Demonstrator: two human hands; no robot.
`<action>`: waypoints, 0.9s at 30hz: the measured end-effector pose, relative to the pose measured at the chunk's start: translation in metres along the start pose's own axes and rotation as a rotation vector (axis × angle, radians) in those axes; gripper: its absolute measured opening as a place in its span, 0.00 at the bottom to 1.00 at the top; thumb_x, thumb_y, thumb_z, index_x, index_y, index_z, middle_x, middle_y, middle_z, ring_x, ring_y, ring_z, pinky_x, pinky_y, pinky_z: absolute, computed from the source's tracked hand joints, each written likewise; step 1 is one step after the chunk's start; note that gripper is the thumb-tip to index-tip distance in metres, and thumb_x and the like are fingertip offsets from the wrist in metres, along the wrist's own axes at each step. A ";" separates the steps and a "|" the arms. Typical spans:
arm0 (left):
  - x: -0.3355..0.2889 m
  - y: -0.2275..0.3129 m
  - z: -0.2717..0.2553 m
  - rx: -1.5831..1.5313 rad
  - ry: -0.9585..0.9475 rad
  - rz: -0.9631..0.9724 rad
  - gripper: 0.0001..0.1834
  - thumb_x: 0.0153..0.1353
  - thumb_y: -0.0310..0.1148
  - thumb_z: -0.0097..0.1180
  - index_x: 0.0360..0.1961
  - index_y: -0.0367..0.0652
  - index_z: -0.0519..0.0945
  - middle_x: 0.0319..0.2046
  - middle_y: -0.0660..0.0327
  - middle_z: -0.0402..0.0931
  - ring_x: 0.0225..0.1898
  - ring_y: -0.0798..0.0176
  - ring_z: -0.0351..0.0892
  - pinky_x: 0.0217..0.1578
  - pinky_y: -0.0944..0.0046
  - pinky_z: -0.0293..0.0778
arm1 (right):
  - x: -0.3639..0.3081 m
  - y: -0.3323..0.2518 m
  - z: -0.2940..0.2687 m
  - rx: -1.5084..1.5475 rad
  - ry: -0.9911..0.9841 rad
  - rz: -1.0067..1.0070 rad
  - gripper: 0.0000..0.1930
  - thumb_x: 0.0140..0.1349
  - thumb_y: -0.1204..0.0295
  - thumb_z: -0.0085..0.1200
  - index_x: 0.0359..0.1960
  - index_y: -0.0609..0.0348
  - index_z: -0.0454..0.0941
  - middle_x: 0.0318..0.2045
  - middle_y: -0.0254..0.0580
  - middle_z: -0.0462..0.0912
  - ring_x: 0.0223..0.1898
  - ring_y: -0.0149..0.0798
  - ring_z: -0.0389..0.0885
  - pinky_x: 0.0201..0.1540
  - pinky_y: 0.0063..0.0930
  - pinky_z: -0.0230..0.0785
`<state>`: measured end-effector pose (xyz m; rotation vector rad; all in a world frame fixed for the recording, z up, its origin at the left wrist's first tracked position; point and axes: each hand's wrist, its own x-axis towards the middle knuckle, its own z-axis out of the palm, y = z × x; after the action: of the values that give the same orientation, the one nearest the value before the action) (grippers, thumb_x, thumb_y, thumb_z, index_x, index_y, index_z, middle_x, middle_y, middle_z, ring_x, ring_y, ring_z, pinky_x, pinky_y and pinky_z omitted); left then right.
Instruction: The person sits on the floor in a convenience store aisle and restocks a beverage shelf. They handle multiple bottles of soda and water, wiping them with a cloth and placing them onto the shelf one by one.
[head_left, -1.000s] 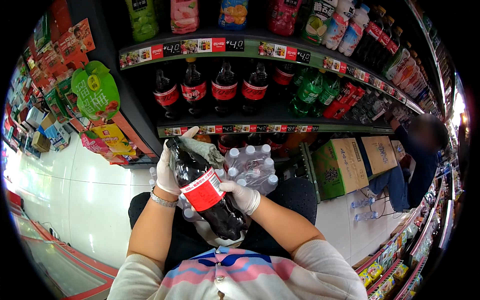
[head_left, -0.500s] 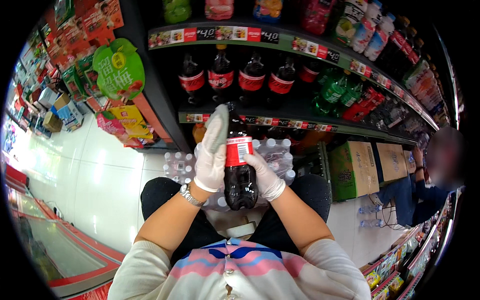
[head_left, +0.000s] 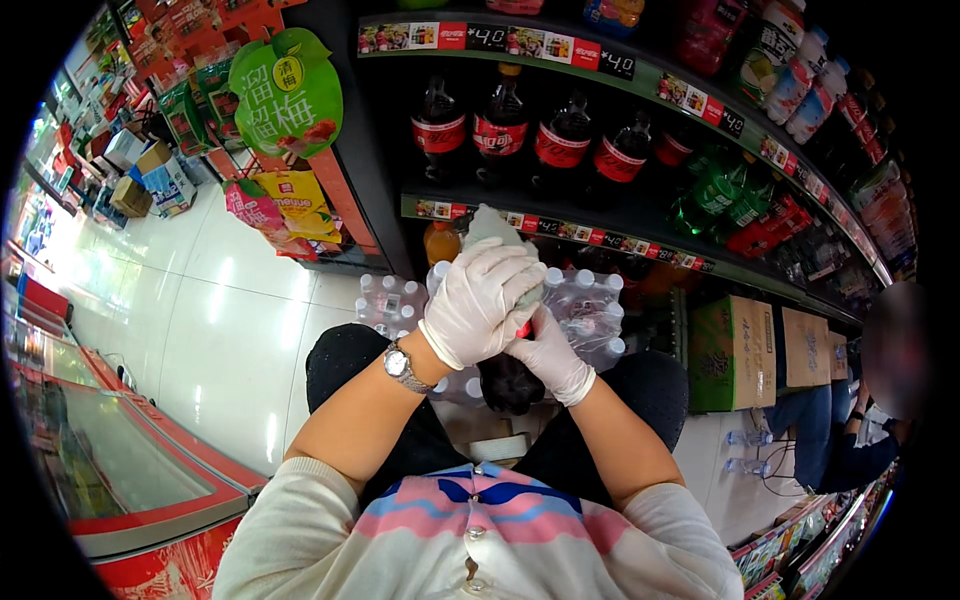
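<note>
On a dark shelf point(head_left: 590, 212) stand 4 dark bottles point(head_left: 568, 146) with red labels, and green bottles point(head_left: 708, 205) to their right. An orange bottle point(head_left: 441, 243) shows below the shelf edge. Wrapped packs of clear bottles point(head_left: 587, 310) with white caps sit beneath. At the right, a green-and-brown carton point(head_left: 735, 355) stands beside a brown carton point(head_left: 803, 347); 2 small clear bottles point(head_left: 748, 438) lie on the tiled floor point(head_left: 240, 320) near a co-worker's dark sleeve point(head_left: 868, 455). At the left, a green sign point(head_left: 286, 92) hangs above a yellow packet point(head_left: 300, 207), with a red-trimmed, glass-topped chest point(head_left: 150, 445) nearer.
</note>
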<state>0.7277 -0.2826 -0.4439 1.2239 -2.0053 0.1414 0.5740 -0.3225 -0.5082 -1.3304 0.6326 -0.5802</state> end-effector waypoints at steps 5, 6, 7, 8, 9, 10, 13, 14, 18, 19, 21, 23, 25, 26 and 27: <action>-0.013 0.001 0.010 -0.174 0.031 0.016 0.23 0.65 0.43 0.42 0.57 0.44 0.71 0.57 0.53 0.70 0.61 0.48 0.65 0.63 0.45 0.53 | 0.001 -0.012 -0.007 0.433 0.093 0.005 0.27 0.60 0.70 0.56 0.61 0.58 0.62 0.55 0.37 0.71 0.56 0.31 0.69 0.58 0.25 0.62; -0.018 0.006 0.014 -0.251 0.001 -0.032 0.25 0.67 0.44 0.38 0.61 0.42 0.68 0.62 0.52 0.65 0.65 0.47 0.59 0.65 0.45 0.46 | -0.002 -0.026 -0.006 0.543 0.089 -0.023 0.27 0.61 0.70 0.55 0.61 0.58 0.62 0.55 0.37 0.71 0.56 0.31 0.69 0.58 0.25 0.62; -0.021 0.010 0.018 -0.305 0.045 -0.054 0.26 0.68 0.44 0.38 0.61 0.41 0.68 0.62 0.51 0.64 0.66 0.47 0.58 0.65 0.46 0.45 | -0.002 -0.034 -0.007 0.653 0.084 -0.051 0.26 0.61 0.70 0.55 0.61 0.58 0.62 0.55 0.37 0.71 0.56 0.31 0.70 0.58 0.25 0.62; -0.023 0.015 0.023 -0.358 0.088 -0.075 0.26 0.68 0.44 0.38 0.62 0.40 0.67 0.63 0.50 0.63 0.66 0.47 0.57 0.66 0.46 0.44 | 0.001 -0.037 -0.011 0.621 0.079 -0.055 0.26 0.62 0.69 0.54 0.61 0.59 0.62 0.55 0.37 0.72 0.56 0.32 0.70 0.59 0.26 0.62; -0.024 0.017 0.028 -0.413 0.129 -0.092 0.27 0.68 0.44 0.38 0.62 0.39 0.66 0.63 0.49 0.62 0.67 0.47 0.56 0.66 0.47 0.43 | 0.001 -0.035 -0.014 0.561 0.117 -0.131 0.26 0.61 0.70 0.54 0.61 0.59 0.61 0.55 0.37 0.72 0.56 0.32 0.70 0.59 0.26 0.62; -0.025 0.017 0.031 -0.421 0.102 -0.080 0.29 0.69 0.45 0.37 0.64 0.36 0.62 0.66 0.47 0.57 0.69 0.46 0.51 0.67 0.50 0.41 | 0.001 -0.031 -0.017 0.500 0.155 -0.207 0.27 0.61 0.70 0.54 0.61 0.59 0.61 0.55 0.37 0.72 0.56 0.32 0.70 0.59 0.27 0.61; -0.025 0.026 0.039 -0.636 0.186 -0.198 0.27 0.68 0.37 0.42 0.66 0.38 0.60 0.68 0.48 0.53 0.70 0.44 0.48 0.67 0.52 0.42 | 0.003 -0.023 -0.025 0.299 0.301 -0.322 0.29 0.59 0.72 0.56 0.61 0.60 0.59 0.55 0.38 0.71 0.55 0.32 0.69 0.60 0.29 0.60; -0.028 0.026 0.041 -0.681 0.164 -0.253 0.29 0.68 0.35 0.41 0.67 0.36 0.56 0.69 0.47 0.49 0.71 0.47 0.46 0.67 0.57 0.42 | 0.002 -0.025 -0.027 0.243 0.343 -0.326 0.29 0.59 0.73 0.56 0.61 0.60 0.59 0.55 0.39 0.70 0.55 0.32 0.69 0.60 0.29 0.60; -0.026 0.027 0.059 -1.040 0.288 -0.454 0.28 0.71 0.37 0.39 0.67 0.33 0.54 0.68 0.52 0.53 0.69 0.58 0.51 0.66 0.63 0.48 | -0.002 -0.031 -0.027 0.132 0.402 -0.404 0.33 0.55 0.71 0.61 0.60 0.60 0.58 0.53 0.39 0.70 0.54 0.32 0.69 0.59 0.29 0.60; -0.029 0.024 0.063 -1.101 0.267 -0.518 0.28 0.71 0.38 0.39 0.67 0.33 0.55 0.67 0.53 0.55 0.68 0.60 0.53 0.65 0.64 0.49 | -0.003 -0.030 -0.027 0.118 0.403 -0.428 0.33 0.54 0.71 0.62 0.60 0.60 0.58 0.53 0.39 0.70 0.54 0.32 0.69 0.59 0.29 0.61; -0.037 0.012 0.074 -1.228 0.223 -0.646 0.27 0.72 0.39 0.38 0.66 0.33 0.57 0.64 0.55 0.59 0.65 0.62 0.58 0.64 0.65 0.52 | -0.003 -0.030 -0.027 0.131 0.392 -0.487 0.35 0.52 0.70 0.64 0.60 0.60 0.58 0.53 0.39 0.70 0.53 0.32 0.69 0.58 0.29 0.61; -0.042 0.007 0.077 -1.450 0.170 -0.851 0.26 0.73 0.44 0.35 0.63 0.37 0.62 0.60 0.58 0.66 0.60 0.63 0.65 0.62 0.65 0.58 | -0.005 -0.030 -0.026 0.160 0.379 -0.514 0.37 0.49 0.68 0.66 0.59 0.60 0.58 0.53 0.39 0.70 0.53 0.33 0.70 0.57 0.30 0.63; -0.044 0.000 0.080 -1.751 0.108 -1.006 0.26 0.72 0.47 0.34 0.62 0.40 0.64 0.59 0.57 0.68 0.60 0.62 0.67 0.62 0.61 0.59 | -0.007 -0.031 -0.023 0.180 0.387 -0.580 0.38 0.48 0.70 0.67 0.59 0.59 0.58 0.53 0.40 0.70 0.53 0.33 0.70 0.57 0.31 0.64; -0.045 0.003 0.083 -1.839 0.151 -1.267 0.28 0.70 0.52 0.37 0.62 0.44 0.65 0.59 0.57 0.68 0.60 0.56 0.67 0.61 0.54 0.62 | -0.008 -0.032 -0.021 0.184 0.386 -0.594 0.38 0.48 0.70 0.67 0.59 0.59 0.58 0.53 0.40 0.70 0.53 0.33 0.70 0.57 0.31 0.64; -0.042 0.005 0.080 -1.955 0.106 -1.282 0.30 0.68 0.54 0.38 0.63 0.45 0.64 0.60 0.56 0.67 0.60 0.55 0.66 0.61 0.52 0.63 | -0.010 -0.034 -0.021 0.186 0.386 -0.609 0.39 0.48 0.71 0.67 0.59 0.59 0.57 0.53 0.40 0.70 0.53 0.34 0.70 0.57 0.32 0.64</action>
<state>0.6903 -0.2862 -0.5262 0.6699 -0.2137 -1.7695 0.5518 -0.3349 -0.4765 -1.2362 0.4579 -1.3817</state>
